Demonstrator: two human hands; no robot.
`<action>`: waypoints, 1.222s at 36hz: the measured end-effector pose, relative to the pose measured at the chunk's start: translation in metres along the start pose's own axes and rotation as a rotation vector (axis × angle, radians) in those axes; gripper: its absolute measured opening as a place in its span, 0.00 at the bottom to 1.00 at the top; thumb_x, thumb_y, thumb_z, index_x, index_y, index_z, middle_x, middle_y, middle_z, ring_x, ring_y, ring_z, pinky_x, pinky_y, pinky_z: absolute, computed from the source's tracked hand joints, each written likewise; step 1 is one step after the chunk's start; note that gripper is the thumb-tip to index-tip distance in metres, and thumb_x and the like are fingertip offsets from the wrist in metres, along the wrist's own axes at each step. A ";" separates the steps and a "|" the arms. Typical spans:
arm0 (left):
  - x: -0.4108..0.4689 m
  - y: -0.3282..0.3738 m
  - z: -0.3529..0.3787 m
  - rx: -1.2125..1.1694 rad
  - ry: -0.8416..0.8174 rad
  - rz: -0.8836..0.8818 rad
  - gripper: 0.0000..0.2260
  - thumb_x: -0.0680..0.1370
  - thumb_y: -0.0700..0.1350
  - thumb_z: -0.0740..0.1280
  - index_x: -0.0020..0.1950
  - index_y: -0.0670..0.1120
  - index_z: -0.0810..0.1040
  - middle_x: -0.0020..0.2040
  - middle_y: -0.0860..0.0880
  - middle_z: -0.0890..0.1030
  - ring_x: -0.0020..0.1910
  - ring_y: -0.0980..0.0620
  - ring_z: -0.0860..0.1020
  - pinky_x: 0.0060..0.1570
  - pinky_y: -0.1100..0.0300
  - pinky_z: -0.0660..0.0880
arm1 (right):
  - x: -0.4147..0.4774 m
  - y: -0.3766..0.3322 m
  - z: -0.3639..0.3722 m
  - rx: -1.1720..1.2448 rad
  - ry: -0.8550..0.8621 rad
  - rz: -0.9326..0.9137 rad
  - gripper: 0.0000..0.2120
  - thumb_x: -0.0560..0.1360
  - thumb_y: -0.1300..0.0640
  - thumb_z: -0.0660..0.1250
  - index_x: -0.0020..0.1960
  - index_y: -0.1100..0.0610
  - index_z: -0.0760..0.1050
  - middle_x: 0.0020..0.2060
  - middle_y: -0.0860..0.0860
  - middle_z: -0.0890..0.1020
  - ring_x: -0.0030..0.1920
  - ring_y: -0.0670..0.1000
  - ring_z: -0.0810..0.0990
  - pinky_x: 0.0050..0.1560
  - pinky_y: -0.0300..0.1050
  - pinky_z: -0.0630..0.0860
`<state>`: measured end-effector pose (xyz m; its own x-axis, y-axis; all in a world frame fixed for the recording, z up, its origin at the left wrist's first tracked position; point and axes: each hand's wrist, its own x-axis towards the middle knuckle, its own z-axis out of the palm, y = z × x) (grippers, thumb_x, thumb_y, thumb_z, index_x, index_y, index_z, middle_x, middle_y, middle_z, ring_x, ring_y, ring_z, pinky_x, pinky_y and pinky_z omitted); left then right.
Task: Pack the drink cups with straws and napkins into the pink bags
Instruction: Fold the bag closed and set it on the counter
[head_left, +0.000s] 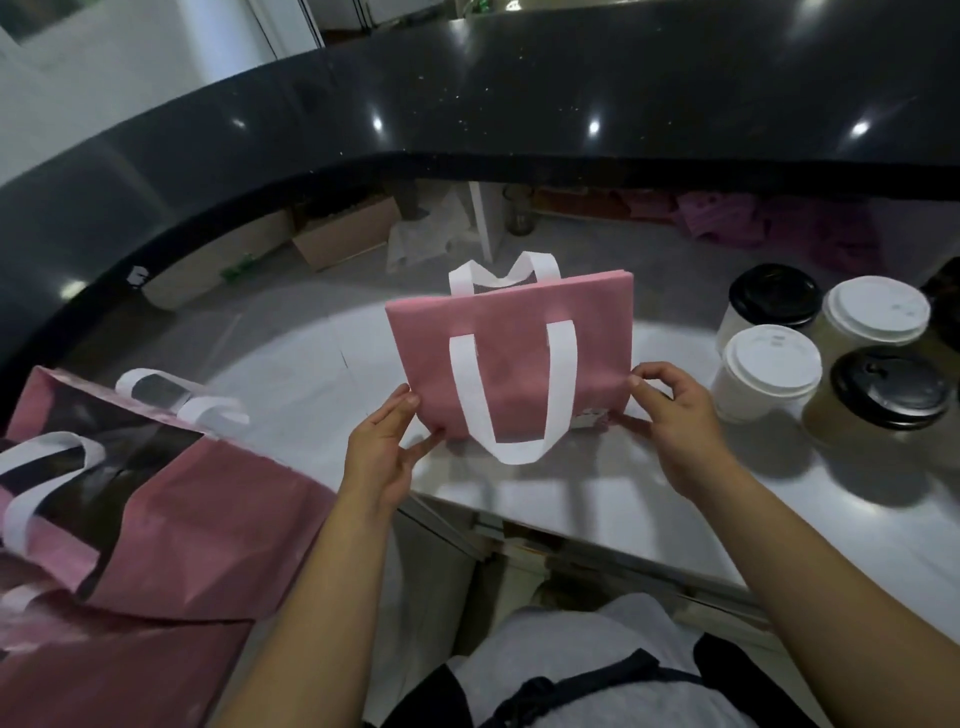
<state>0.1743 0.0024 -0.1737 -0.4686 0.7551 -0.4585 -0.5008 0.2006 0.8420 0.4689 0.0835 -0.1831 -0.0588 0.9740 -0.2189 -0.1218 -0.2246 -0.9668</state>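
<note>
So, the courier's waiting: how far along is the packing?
Early. Done: one opened bag at left, contents unclear. In hand: left hand and right hand pinch a flat folded bag by its lower corners. Remaining: four lidded cups stand unpacked on the counter; no straws or napkins visible.

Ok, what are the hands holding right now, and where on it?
A flat, folded pink bag. The left hand pinches its lower left corner, the right hand its lower right corner.

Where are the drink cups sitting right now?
In the head view, the lidded cups cluster on the white counter at the right, beside the right hand pinching the folded pink bag.
</note>
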 end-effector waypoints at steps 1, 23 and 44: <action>-0.001 0.000 -0.001 0.006 -0.013 -0.002 0.15 0.77 0.38 0.73 0.62 0.37 0.81 0.63 0.46 0.83 0.62 0.47 0.81 0.54 0.38 0.81 | 0.000 0.001 -0.002 -0.001 -0.012 0.007 0.12 0.80 0.60 0.66 0.39 0.51 0.79 0.43 0.41 0.83 0.47 0.45 0.84 0.49 0.53 0.84; -0.077 -0.049 0.020 0.469 -0.196 0.103 0.21 0.76 0.39 0.73 0.65 0.56 0.75 0.65 0.47 0.77 0.61 0.50 0.79 0.53 0.59 0.79 | -0.033 0.013 0.027 -0.049 0.220 0.095 0.21 0.80 0.58 0.64 0.71 0.47 0.67 0.67 0.48 0.73 0.62 0.52 0.76 0.61 0.54 0.78; -0.044 -0.018 -0.002 0.645 0.010 0.549 0.11 0.77 0.47 0.74 0.58 0.49 0.79 0.53 0.54 0.81 0.51 0.61 0.80 0.44 0.74 0.74 | -0.109 0.020 0.032 -0.957 0.096 -0.279 0.12 0.76 0.42 0.68 0.44 0.49 0.74 0.43 0.44 0.78 0.45 0.46 0.77 0.43 0.46 0.75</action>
<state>0.2027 -0.0357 -0.1697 -0.5317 0.8446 0.0628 0.3118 0.1263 0.9417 0.4407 -0.0284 -0.1741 -0.0642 0.9959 0.0635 0.7323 0.0902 -0.6750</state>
